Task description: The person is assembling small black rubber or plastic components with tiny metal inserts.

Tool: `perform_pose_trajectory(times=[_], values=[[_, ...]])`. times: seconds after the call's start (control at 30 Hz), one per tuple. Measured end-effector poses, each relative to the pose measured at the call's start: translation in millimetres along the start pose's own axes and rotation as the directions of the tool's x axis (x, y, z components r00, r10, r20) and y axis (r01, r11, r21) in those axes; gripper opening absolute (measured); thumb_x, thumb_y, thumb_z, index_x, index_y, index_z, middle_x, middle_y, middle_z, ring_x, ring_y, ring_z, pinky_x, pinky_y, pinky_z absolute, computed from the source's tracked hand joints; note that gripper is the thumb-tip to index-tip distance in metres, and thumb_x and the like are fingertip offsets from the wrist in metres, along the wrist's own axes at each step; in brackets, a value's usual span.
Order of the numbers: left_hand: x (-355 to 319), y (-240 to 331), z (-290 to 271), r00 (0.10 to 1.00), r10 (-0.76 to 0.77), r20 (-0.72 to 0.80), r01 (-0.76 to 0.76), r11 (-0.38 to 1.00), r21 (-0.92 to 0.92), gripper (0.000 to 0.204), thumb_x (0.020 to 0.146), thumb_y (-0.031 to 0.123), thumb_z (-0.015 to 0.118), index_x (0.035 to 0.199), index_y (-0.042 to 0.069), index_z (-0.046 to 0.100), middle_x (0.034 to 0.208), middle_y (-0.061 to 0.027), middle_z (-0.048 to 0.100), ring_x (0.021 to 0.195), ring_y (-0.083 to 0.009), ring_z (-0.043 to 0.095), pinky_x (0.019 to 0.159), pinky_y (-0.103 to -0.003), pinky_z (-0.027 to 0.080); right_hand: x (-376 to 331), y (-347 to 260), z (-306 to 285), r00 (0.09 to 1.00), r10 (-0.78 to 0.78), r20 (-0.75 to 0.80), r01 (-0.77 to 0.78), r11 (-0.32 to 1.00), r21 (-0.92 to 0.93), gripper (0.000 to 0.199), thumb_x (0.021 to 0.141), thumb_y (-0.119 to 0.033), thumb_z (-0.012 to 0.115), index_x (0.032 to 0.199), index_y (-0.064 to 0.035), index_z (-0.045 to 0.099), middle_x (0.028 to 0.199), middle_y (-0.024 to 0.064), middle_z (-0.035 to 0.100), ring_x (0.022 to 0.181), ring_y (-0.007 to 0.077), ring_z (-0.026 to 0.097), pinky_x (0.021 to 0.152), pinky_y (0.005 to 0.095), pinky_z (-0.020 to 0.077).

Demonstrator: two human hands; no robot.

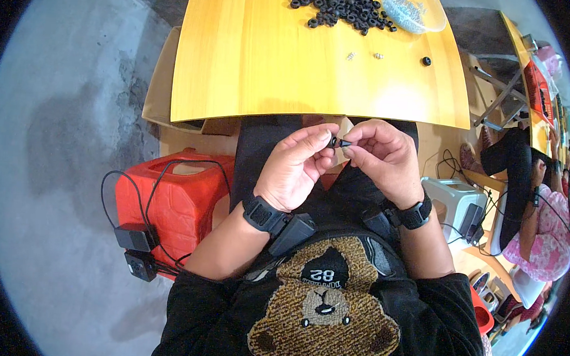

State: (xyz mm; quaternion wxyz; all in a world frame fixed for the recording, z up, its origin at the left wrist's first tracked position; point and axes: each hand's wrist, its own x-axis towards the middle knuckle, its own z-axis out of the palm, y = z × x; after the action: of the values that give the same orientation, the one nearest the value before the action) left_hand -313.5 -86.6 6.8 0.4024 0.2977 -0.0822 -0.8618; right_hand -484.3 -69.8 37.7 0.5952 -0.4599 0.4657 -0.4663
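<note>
My hands meet above my lap, just off the near edge of the yellow wooden table (252, 60). My left hand (297, 158) is closed, thumb and fingers pinching a small black ring-like part (332, 142). Against it points a small black tapered piece (345, 143), pinched between the thumb and fingertips of my right hand (387, 159). The two parts touch or nearly touch; I cannot tell whether they are joined. On the table lie a single black ring (426, 61) and two tiny metallic pieces, one a silvery fitting (378, 56).
A heap of black rings (345, 8) lies at the table's far side, beside a clear plastic tub (443, 20) of small bluish pieces. A red stool (168, 201) with cabled black boxes (135, 237) stands left. At right are a pale stool (452, 201) and another person (542, 246).
</note>
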Motion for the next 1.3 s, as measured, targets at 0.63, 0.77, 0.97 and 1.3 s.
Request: perform_pose_trajectory(times=[0.63, 0.77, 0.97, 1.3], values=[[-4.0, -0.5, 1.7, 0.998, 0.059, 0.032, -0.064, 0.975, 0.214, 0.018, 0.083, 0.008, 0.062, 0.101, 0.005, 0.059, 0.085, -0.0012, 0.061, 0.069, -0.0081, 0.056, 0.064, -0.021, 0.047, 4.7, -10.9, 2.8, 0.922, -0.365, 0.133, 0.364, 0.695, -0.619, 0.016, 0.068, 0.003, 0.064, 0.082, -0.0028, 0.060, 0.081, 0.0091, 0.060, 0.074, 0.0236, 0.060, 0.065, 0.0291, 0.0481], [-5.1, -1.1, 0.7, 0.988, 0.130, 0.089, -0.150, 0.949, 0.276, 0.015, 0.081, 0.007, 0.063, 0.095, 0.006, 0.057, 0.081, -0.0002, 0.060, 0.067, -0.0072, 0.055, 0.060, -0.020, 0.046, 2.0, -13.1, 8.0, 0.955, -0.271, 0.119, 0.290, 0.774, -0.563, 0.018, 0.070, 0.004, 0.063, 0.087, -0.0018, 0.060, 0.079, 0.0081, 0.060, 0.071, 0.0186, 0.060, 0.062, 0.0271, 0.0486], [-5.2, -2.2, 1.9, 0.989, 0.133, 0.069, -0.145, 0.965, 0.216, 0.015, 0.081, 0.005, 0.064, 0.094, 0.005, 0.058, 0.081, -0.0003, 0.060, 0.065, -0.0043, 0.053, 0.059, -0.018, 0.043, 0.2, -3.3, 5.4, 0.998, -0.043, 0.045, 0.048, 0.994, -0.100, 0.017, 0.080, -0.001, 0.063, 0.097, 0.0008, 0.059, 0.084, 0.0035, 0.061, 0.071, 0.0099, 0.060, 0.059, 0.0227, 0.0515], [-3.7, -2.4, -0.2, 0.995, 0.091, 0.051, -0.100, 0.969, 0.226, 0.012, 0.082, 0.007, 0.062, 0.093, 0.007, 0.057, 0.079, 0.0006, 0.059, 0.066, -0.0069, 0.054, 0.059, -0.021, 0.045, 1.2, -3.9, 3.6, 0.986, 0.165, 0.038, -0.165, 0.986, 0.022, 0.015, 0.084, -0.006, 0.063, 0.096, 0.0021, 0.061, 0.074, 0.0032, 0.063, 0.062, 0.0083, 0.059, 0.054, 0.0234, 0.0516]])
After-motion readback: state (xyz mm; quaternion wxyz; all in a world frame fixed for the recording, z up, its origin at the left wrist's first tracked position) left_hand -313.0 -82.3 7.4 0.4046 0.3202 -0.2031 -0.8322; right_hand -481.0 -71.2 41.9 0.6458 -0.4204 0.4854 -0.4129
